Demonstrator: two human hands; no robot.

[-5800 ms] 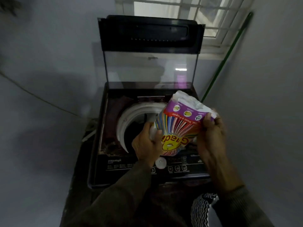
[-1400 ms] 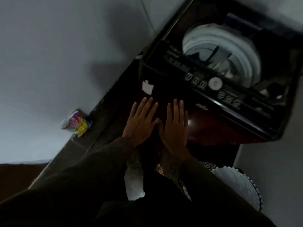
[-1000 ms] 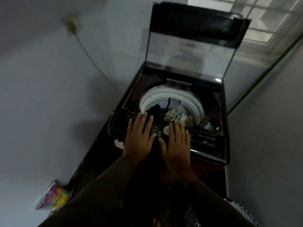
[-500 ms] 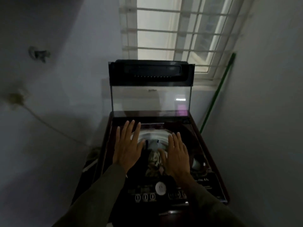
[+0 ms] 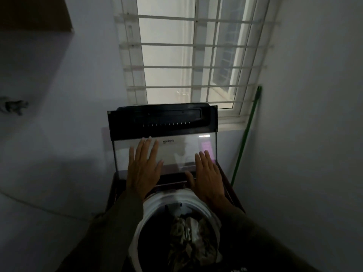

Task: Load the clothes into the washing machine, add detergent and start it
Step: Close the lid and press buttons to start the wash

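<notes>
Below the barred window (image 5: pixel 188 55) stands the washing machine (image 5: pixel 117 185), its lid (image 5: pixel 163 134) raised upright against the wall — a dark band along the top edge, clear glass beneath. Both hands are stretched out toward that lid. The left hand (image 5: pixel 142 171) is flat and spread wide, palm turned away, fingers (image 5: pixel 146 148) reaching up over the glass nearly to the dark band; it grips nothing. The right hand (image 5: pixel 208 173) sits lower against the lid, near the glass panel's bottom right corner, also open and empty, fingers together and pointing up. Whether either palm actually presses the glass I cannot tell in this dim light. Nearer than the lid, between the two dark sleeves, the white rim of the drum (image 5: pixel 149 218) rings a dark opening, and the clothes (image 5: pixel 188 238) lie crumpled inside it — pale and patterned cloth heaped low. Right of the machine, a green pole (image 5: pixel 245 138) leans in the corner against the wall.
</notes>
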